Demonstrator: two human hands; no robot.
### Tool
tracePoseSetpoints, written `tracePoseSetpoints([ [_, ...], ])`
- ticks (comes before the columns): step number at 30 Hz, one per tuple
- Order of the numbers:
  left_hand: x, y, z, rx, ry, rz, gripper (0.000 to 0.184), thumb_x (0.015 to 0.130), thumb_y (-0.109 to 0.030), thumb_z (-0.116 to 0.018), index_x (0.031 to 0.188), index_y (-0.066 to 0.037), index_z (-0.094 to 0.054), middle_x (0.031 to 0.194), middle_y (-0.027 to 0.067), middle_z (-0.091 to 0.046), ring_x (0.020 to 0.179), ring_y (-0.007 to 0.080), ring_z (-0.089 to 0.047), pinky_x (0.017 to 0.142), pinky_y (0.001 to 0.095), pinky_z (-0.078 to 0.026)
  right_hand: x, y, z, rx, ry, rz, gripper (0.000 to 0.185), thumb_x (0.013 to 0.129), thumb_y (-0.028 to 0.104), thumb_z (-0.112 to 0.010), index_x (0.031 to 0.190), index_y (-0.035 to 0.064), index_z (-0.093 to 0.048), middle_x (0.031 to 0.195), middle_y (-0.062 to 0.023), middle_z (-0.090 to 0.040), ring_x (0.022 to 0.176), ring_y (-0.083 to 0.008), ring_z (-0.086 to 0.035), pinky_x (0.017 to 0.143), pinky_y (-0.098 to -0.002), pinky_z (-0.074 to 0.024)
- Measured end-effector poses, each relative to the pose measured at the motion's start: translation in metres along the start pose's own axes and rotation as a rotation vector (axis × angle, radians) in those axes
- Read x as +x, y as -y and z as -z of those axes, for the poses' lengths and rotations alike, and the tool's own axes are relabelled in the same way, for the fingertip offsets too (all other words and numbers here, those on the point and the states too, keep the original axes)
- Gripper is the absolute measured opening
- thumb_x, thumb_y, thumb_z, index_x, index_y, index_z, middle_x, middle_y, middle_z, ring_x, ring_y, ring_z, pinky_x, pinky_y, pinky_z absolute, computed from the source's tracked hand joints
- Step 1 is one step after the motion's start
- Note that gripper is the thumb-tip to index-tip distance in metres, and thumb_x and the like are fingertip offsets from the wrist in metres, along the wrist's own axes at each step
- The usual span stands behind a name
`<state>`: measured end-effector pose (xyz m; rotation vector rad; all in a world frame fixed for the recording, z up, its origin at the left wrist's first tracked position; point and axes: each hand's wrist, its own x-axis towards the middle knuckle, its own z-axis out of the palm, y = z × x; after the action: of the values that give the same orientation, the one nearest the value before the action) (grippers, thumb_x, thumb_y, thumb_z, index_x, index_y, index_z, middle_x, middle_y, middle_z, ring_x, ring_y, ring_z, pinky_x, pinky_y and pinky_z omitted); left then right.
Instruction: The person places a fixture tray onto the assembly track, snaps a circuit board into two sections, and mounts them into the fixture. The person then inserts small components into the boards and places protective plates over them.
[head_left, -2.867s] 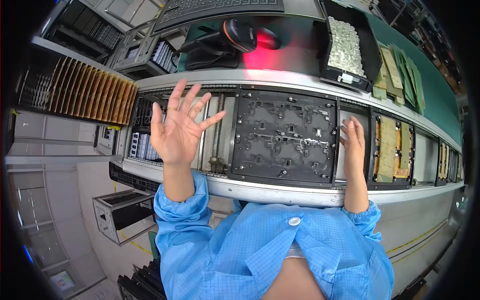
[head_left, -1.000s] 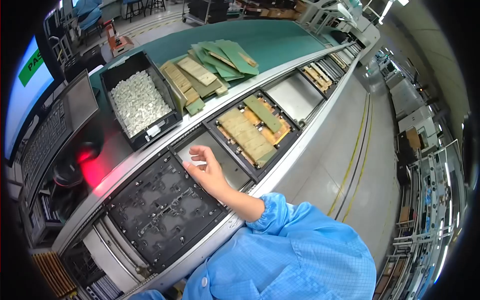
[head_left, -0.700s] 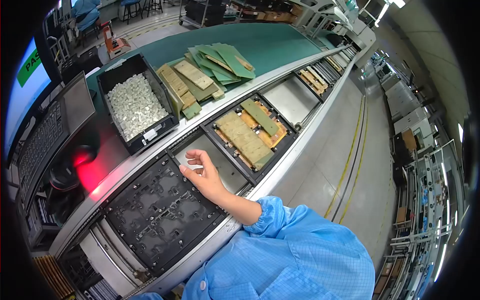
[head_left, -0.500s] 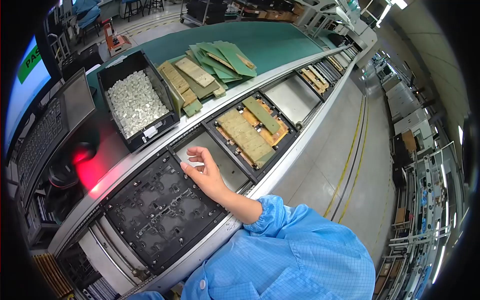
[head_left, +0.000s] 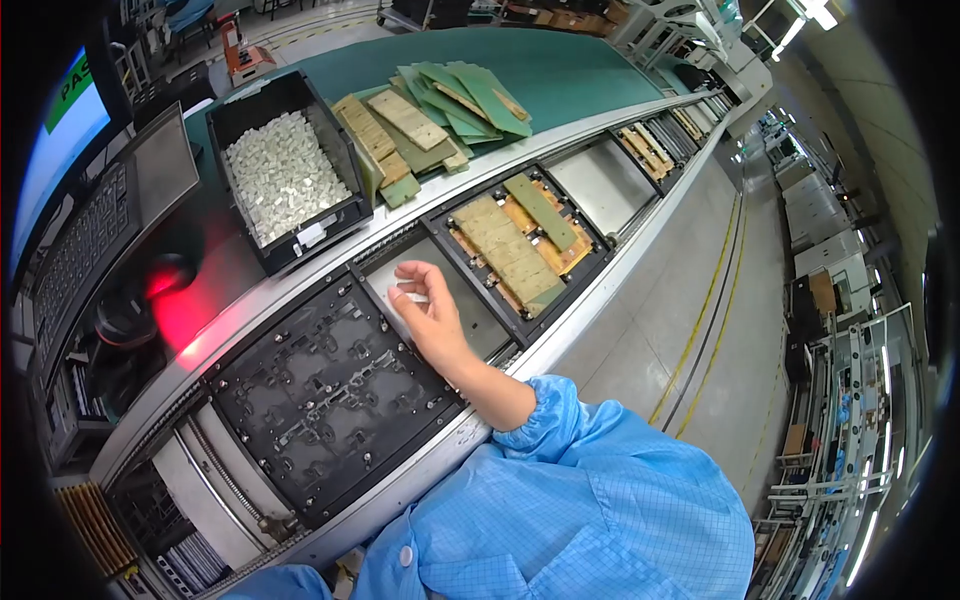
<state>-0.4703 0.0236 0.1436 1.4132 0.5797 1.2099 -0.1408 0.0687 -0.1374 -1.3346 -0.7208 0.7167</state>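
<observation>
My right hand [head_left: 432,315] hovers over the gap in the conveyor between two black fixtures, its fingers loosely curled and apart from the thumb. I see nothing held in it. To its left lies a black fixture plate [head_left: 330,395] with moulded recesses and small metal pins, with no board on it. Just beyond the hand, a second black fixture [head_left: 515,315] carries a tan panel [head_left: 505,250], with a narrow green strip [head_left: 540,212] beside it over orange-brown boards. My left hand is out of view; a bit of blue sleeve shows at the bottom edge.
A black bin [head_left: 265,262] of small white parts [head_left: 285,175] stands behind the conveyor rail. Green and tan panels [head_left: 455,105] are piled beside it on the green mat [head_left: 560,65]. A keyboard [head_left: 85,250], a monitor [head_left: 65,130] and a red-lit scanner [head_left: 145,300] are left.
The view has shifted slightly, so the bin and fixtures sit a little further right. My right hand stays over the same gap, fingers still curled, with nothing taken up.
</observation>
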Motion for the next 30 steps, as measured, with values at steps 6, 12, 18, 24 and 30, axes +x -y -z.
tracePoseSetpoints([
  [6, 0.003, 0.015, 0.016, -0.408, 0.037, 0.101, 0.029, 0.104, -0.033, -0.036, 0.115, -0.022, -0.06, 0.125, 0.0056, -0.05, 0.104, 0.0274, -0.048, 0.085, 0.0515, -0.042, 0.004, -0.004, 0.003, -0.124, -0.069, -0.009, 0.033, 0.096, 0.014, -0.064, 0.126, 0.0065, -0.053, 0.11, -0.0028, -0.056, 0.095, -0.0103, -0.051, 0.084, -0.0253, -0.0445],
  [12, -0.011, 0.077, 0.08, 0.237, -0.211, -0.15, 0.062, 0.088, -0.015, -0.059, 0.143, 0.005, -0.039, 0.143, 0.0179, -0.046, 0.117, 0.0246, -0.049, 0.096, 0.0368, -0.045, -0.003, -0.002, 0.006, -0.329, 0.029, -0.16, 0.033, 0.097, 0.024, -0.061, 0.124, 0.0077, -0.057, 0.085, -0.0015, -0.057, 0.078, -0.0091, -0.05, 0.073, -0.0296, -0.0439],
  [18, -0.007, 0.071, 0.163, 1.548, -0.874, -0.256, 0.035, 0.087, -0.009, -0.069, 0.121, -0.007, -0.062, 0.133, 0.0161, -0.05, 0.124, 0.0307, -0.048, 0.104, 0.0418, -0.04, 0.005, -0.003, 0.015, -0.103, 0.158, -0.426, 0.031, 0.099, 0.031, -0.059, 0.126, 0.0154, -0.059, 0.075, 0.011, -0.047, 0.061, 0.0011, -0.041, 0.051, -0.0165, -0.027],
  [24, -0.023, -0.011, 0.235, 2.33, -1.177, -0.524, 0.037, 0.088, -0.014, -0.068, 0.121, 0.0, -0.061, 0.135, 0.0209, -0.048, 0.13, 0.0404, -0.038, 0.111, 0.0521, -0.029, 0.028, -0.023, 0.029, 0.102, 0.453, -0.429, 0.037, 0.103, 0.035, -0.054, 0.131, 0.0112, -0.054, 0.086, 0.0039, -0.054, 0.061, -0.0042, -0.047, 0.049, -0.0203, -0.0308],
  [30, -0.029, -0.075, 0.34, 2.695, -1.11, 0.034, 0.037, 0.087, -0.045, -0.067, 0.104, -0.013, -0.076, 0.129, 0.012, -0.063, 0.117, 0.0341, -0.058, 0.097, 0.0515, -0.042, 0.032, -0.022, 0.034, -0.035, 0.314, -0.303, 0.042, 0.103, 0.031, -0.054, 0.137, 0.0069, -0.051, 0.1, -0.0021, -0.062, 0.072, -0.0063, -0.052, 0.06, -0.0225, -0.04],
])
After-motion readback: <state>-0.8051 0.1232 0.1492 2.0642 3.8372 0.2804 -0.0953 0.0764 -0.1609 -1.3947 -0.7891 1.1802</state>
